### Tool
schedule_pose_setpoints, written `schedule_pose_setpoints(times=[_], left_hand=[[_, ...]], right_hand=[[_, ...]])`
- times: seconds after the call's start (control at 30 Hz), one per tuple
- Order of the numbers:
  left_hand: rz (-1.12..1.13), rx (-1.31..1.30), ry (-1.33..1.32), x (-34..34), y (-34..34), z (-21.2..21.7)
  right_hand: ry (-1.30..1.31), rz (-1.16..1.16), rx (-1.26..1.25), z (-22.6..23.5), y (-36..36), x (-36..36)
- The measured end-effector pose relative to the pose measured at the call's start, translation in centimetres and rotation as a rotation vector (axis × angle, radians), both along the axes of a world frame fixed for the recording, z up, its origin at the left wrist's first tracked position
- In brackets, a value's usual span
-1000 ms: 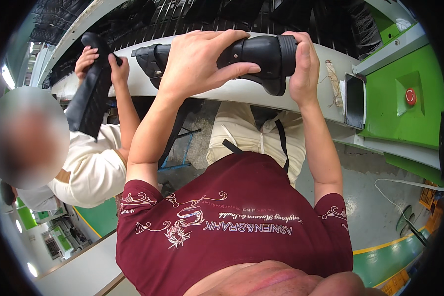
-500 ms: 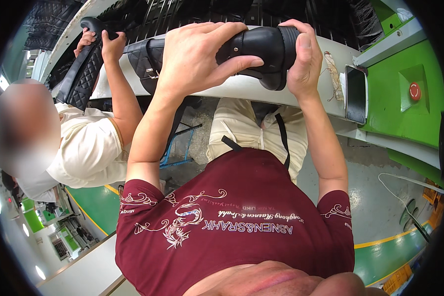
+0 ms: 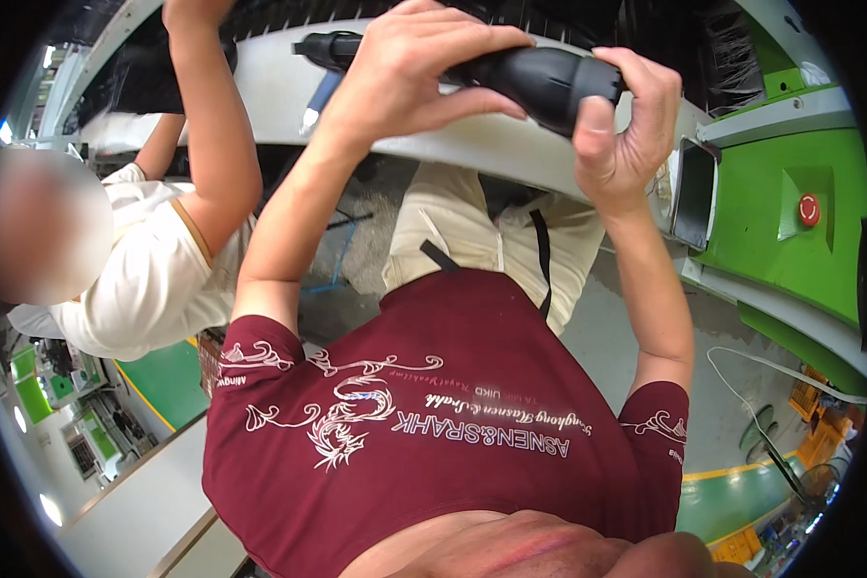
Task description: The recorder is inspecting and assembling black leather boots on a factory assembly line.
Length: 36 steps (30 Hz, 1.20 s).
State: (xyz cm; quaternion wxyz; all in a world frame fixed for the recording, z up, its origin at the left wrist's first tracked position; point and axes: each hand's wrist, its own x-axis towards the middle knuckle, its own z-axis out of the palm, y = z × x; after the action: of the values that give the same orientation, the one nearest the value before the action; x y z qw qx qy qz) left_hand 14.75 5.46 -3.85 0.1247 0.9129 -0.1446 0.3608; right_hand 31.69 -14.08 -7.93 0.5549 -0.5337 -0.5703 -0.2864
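Note:
A black boot (image 3: 539,82) is held up in both hands over the pale bench edge. My left hand (image 3: 409,72) grips it from the left, thumb along the near side and fingers over the top. My right hand (image 3: 636,130) is closed round its right end, where a ridged dark sole band shows, with the thumb pressed on the near side. Left of my left hand a narrow black part (image 3: 328,46) sticks out; whether it belongs to the boot I cannot tell. A grey-blue strip (image 3: 321,96) lies beneath it.
A co-worker in a white shirt (image 3: 154,265) stands close on my left, one arm (image 3: 212,125) raised over the bench (image 3: 270,72). At right is a green machine (image 3: 780,197) with a red stop button (image 3: 808,209). Black slatted racking runs behind the bench.
The boot has been turned in my hands, and its quilted, buckled shaft no longer shows. My right hand has shifted right. The co-worker's arm has reached farther over the bench.

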Motion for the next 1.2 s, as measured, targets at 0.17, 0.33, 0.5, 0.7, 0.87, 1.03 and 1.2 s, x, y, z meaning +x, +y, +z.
schedule_pose_setpoints(times=[0.17, 0.33, 0.5, 0.7, 0.87, 1.03, 1.2], left_hand=[[-0.011, 0.295, -0.249, -1.4, 1.8, -10.6], [0.049, -0.283, -0.314, -3.7, -1.4, -19.8], [0.222, -0.243, -0.246, -3.2, -6.0, -17.1], [0.318, -0.147, -0.482, 0.1, -6.5, -20.6], [0.228, -0.15, -0.66, 1.4, -6.2, -20.3], [0.397, -0.623, -0.195, -2.4, -9.4, -16.8], [0.381, -0.569, -0.111, -2.5, -8.6, -15.8]], right_hand=[[-0.247, 0.134, -0.561, 0.4, -4.1, 1.4], [-0.195, 0.119, -0.718, -4.7, -5.1, 3.2], [-0.253, 0.158, -0.656, -4.0, -3.8, 1.7], [-0.23, 0.171, -0.825, -3.1, -2.8, 1.8], [0.036, 0.094, -1.148, -0.2, -2.0, 2.5], [0.034, 0.196, -1.211, 3.1, 0.3, 1.6], [0.236, 0.219, -1.159, -2.1, -2.6, 6.6]])
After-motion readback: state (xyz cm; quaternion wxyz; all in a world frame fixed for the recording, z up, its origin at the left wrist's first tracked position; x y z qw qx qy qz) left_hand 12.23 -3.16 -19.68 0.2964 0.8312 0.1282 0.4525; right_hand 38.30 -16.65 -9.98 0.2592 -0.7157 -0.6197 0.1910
